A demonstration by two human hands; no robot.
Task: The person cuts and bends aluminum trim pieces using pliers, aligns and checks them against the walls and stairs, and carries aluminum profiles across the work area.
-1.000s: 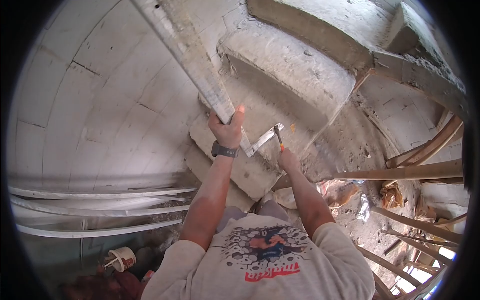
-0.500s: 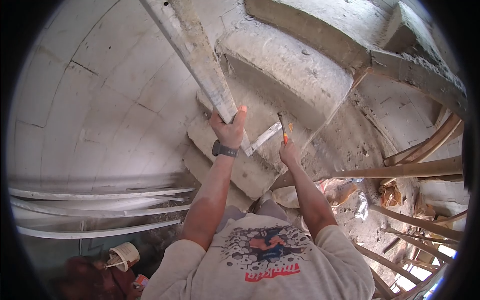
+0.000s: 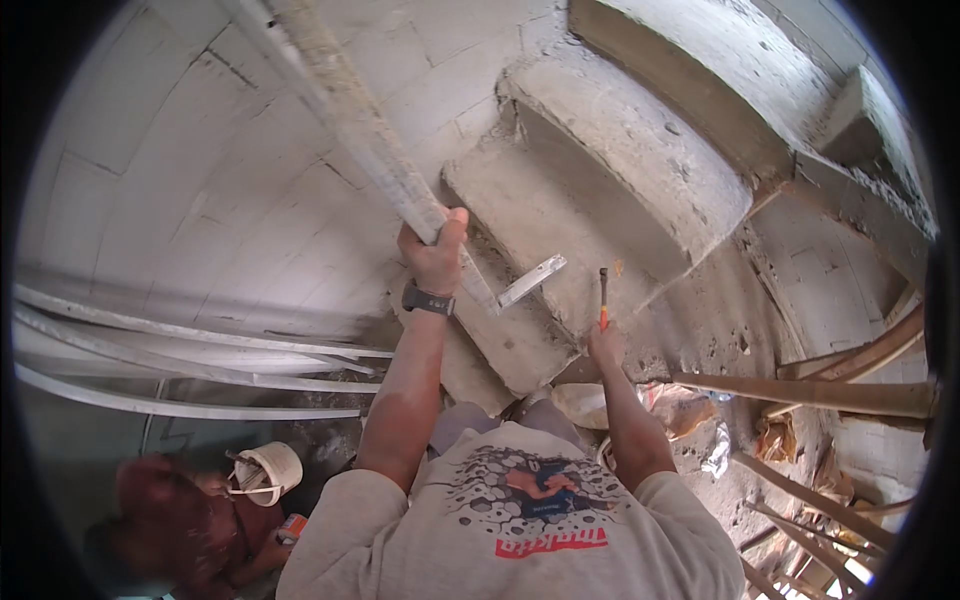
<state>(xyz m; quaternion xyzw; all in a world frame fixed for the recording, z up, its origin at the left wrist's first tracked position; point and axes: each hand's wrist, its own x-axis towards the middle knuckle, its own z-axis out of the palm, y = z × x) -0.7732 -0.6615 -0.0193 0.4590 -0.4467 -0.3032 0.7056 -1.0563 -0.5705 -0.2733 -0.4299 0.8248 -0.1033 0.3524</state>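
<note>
Red lettering on the shirt [image 3: 545, 500] at the bottom of the frame read "makita", below a printed picture with writing too small to make out. The dark wristwatch [image 3: 428, 299] carried marks (tiny ones) that could not be read. A container [image 3: 291, 528] at lower left had an orange-and-white surface, its label illegible.

The long bar [image 3: 365, 145] ran from the upper left to the center, its upper end cut off by the frame's top edge. The left grip [image 3: 435, 250] was closed around it near its lower end. A short pale piece [image 3: 531, 282] angled away from that end over the concrete steps [image 3: 560, 215]; whether the two were joined could not be told. Right of it, the right grip [image 3: 605, 345] was closed on the hammer [image 3: 604, 300], whose head was apart from the piece. A blurred co-worker [image 3: 185, 515] was partly cut off at lower left, beside a white bucket [image 3: 282, 468] with hard-to-distinguish contents.
</note>
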